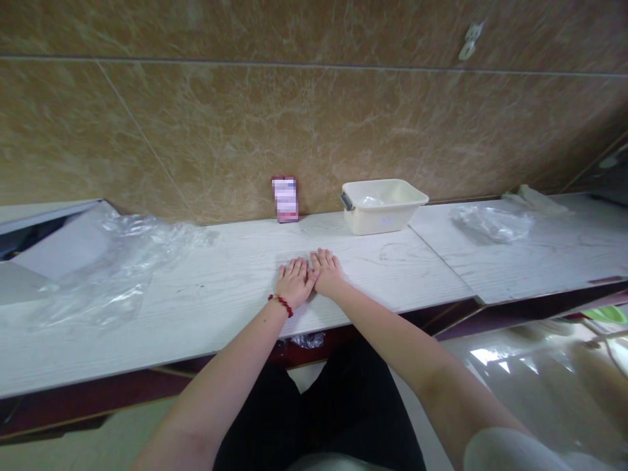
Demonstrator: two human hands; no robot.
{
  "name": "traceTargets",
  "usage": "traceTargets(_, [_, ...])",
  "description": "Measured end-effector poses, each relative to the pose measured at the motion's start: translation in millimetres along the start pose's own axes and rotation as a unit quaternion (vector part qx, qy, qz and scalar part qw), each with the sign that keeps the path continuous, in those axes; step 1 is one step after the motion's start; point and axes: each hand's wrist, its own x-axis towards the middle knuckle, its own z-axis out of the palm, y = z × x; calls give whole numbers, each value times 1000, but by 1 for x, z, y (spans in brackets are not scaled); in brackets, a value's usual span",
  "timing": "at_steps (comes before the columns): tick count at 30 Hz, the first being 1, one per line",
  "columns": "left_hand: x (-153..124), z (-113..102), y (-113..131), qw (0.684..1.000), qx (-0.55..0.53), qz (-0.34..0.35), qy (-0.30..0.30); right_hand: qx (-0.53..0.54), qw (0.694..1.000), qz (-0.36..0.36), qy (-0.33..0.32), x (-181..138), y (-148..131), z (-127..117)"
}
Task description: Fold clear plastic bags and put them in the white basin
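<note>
My left hand (294, 281) lies palm down on the white wood-grain tabletop (220, 294), fingers stretched out, with a red bead bracelet on its wrist. My right hand (326, 270) lies flat right beside it, thumbs touching. Neither hand holds anything. Behind them, a small pink and white box (285, 199) stands against the wall. A cream plastic tub (381, 205) sits to the right of the box, nearest my right hand.
Crumpled clear plastic sheeting (112, 261) covers the table's left part. Another clear bag (490, 222) lies on the adjoining table at right. A brown marble wall (314, 118) backs the table. A glossy floor shows at lower right.
</note>
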Motion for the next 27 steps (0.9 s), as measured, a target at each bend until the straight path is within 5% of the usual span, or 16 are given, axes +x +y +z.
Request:
traceTargets(4, [-1, 2, 2, 1000, 16, 5, 16, 29, 997, -49, 55, -12, 18, -11])
traceTargets(13, [-1, 4, 2, 999, 36, 5, 20, -56, 933, -348, 79, -42, 58, -54])
traceTargets(21, [2, 0, 0, 1000, 11, 0, -14, -148, 902, -403, 51, -36, 44, -55])
traceTargets(27, [-2, -14, -6, 998, 1, 42, -44, -119, 914, -385, 54, -31, 44, -59])
